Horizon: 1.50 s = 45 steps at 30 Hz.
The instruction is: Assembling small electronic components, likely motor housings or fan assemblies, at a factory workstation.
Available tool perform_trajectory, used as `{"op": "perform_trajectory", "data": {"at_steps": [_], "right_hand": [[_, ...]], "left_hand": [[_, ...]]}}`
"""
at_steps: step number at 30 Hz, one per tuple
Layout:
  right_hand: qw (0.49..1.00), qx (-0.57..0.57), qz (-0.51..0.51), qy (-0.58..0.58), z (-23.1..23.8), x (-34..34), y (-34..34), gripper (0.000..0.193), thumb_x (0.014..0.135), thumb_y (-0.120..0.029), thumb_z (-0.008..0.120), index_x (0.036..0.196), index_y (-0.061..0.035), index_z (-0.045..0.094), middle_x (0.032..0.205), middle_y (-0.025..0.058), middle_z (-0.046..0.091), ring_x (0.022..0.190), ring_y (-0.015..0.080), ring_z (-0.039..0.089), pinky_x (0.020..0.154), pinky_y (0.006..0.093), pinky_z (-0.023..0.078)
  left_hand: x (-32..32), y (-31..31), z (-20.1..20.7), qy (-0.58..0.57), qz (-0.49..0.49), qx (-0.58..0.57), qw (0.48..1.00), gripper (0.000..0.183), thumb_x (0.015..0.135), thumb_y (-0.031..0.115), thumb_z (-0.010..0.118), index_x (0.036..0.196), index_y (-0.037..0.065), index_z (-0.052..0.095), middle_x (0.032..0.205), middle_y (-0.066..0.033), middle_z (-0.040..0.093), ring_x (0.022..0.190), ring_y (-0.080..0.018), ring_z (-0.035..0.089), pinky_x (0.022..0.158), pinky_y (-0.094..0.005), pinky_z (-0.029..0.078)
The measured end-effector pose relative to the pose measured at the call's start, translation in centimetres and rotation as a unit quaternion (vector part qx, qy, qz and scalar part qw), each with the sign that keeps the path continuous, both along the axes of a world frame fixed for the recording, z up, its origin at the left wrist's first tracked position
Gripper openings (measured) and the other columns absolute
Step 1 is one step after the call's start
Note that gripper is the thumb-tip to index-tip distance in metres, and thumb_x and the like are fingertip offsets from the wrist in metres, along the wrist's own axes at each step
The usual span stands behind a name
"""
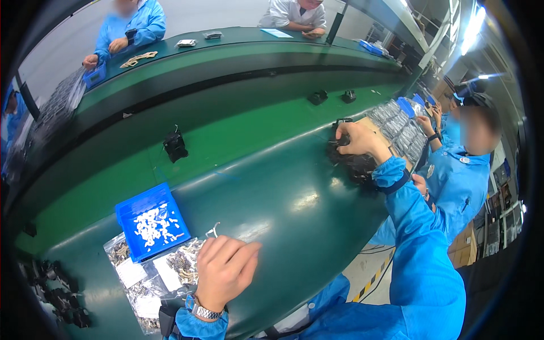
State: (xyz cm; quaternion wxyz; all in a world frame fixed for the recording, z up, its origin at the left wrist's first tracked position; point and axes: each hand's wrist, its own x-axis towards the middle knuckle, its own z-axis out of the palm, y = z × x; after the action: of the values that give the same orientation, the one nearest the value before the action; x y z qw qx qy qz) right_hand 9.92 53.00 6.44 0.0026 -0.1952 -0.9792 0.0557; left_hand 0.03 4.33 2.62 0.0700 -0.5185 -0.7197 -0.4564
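My left hand (pixel 224 269), with a watch at its wrist, is closed above the near part of the green table. A small thin white piece (pixel 213 229) sticks out at its fingertips. Beside that hand stands a blue tray (pixel 126 218) of small white pieces (pixel 154 228), partly over clear bags of small metal parts (pixel 182 266). Stretched out to the right, my right hand (pixel 360 139) has its fingers curled round a black part (pixel 338 136) at a heap of black parts (pixel 358 168). The exact shape of the gripped part is hidden.
A green conveyor belt (pixel 238 127) runs behind the table, carrying several black parts, one a black block (pixel 175 146). Bagged parts (pixel 399 126) lie at the right, near a co-worker in blue (pixel 462 170). More black parts (pixel 59 292) are at lower left. Two people sit across.
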Motion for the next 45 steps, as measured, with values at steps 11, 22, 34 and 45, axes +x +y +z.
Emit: {"op": "perform_trajectory", "data": {"at_steps": [11,22,34,45], "right_hand": [[0.964,-0.096,0.125,0.213,6.9,-2.8,-13.7,0.061,0.068,-0.015,0.086,0.122,-0.0045,0.061,0.112,0.0139,0.069,0.102,0.0307,0.069,0.09,0.0415,0.057],[0.755,-0.595,0.255,0.101,-2.8,-3.9,-26.6,0.073,0.07,-0.001,0.084,0.138,-0.0054,0.057,0.121,0.0101,0.062,0.113,0.023,0.065,0.097,0.0391,0.055],[0.903,-0.29,0.27,0.166,-5.3,-0.7,-28.0,0.092,0.062,-0.038,0.1,0.137,-0.0071,0.057,0.126,0.0144,0.062,0.12,0.0392,0.056,0.106,0.0494,0.044],[0.922,-0.257,0.275,0.094,-0.3,4.1,-24.5,0.119,0.05,-0.077,0.097,0.137,-0.0034,0.063,0.102,0.0077,0.06,0.091,0.0278,0.055,0.089,0.0402,0.042]], "left_hand": [[-0.1,-0.5,-0.1,0.01,-0.001,-0.013,1.0,0.019,0.076,0.0,0.081,0.092,0.009,0.079,0.082,-0.0046,0.07,0.077,-0.0265,0.065,0.071,-0.0398,0.05],[0.1,-0.8,0.0,0.038,0.104,0.15,0.982,0.021,0.076,-0.006,0.075,0.095,0.002,0.078,0.074,-0.009,0.067,0.068,-0.0279,0.061,0.063,-0.0373,0.051],[0.0,-2.7,0.6,0.035,0.093,0.123,0.987,0.023,0.08,-0.001,0.073,0.101,0.005,0.077,0.081,-0.0076,0.068,0.07,-0.0277,0.057,0.062,-0.0386,0.048],[-0.3,-2.4,1.5,0.054,0.127,0.194,0.971,0.048,0.05,0.0,0.076,0.096,0.009,0.084,0.074,-0.0004,0.057,0.067,-0.0206,0.052,0.05,-0.0327,0.035]]}}
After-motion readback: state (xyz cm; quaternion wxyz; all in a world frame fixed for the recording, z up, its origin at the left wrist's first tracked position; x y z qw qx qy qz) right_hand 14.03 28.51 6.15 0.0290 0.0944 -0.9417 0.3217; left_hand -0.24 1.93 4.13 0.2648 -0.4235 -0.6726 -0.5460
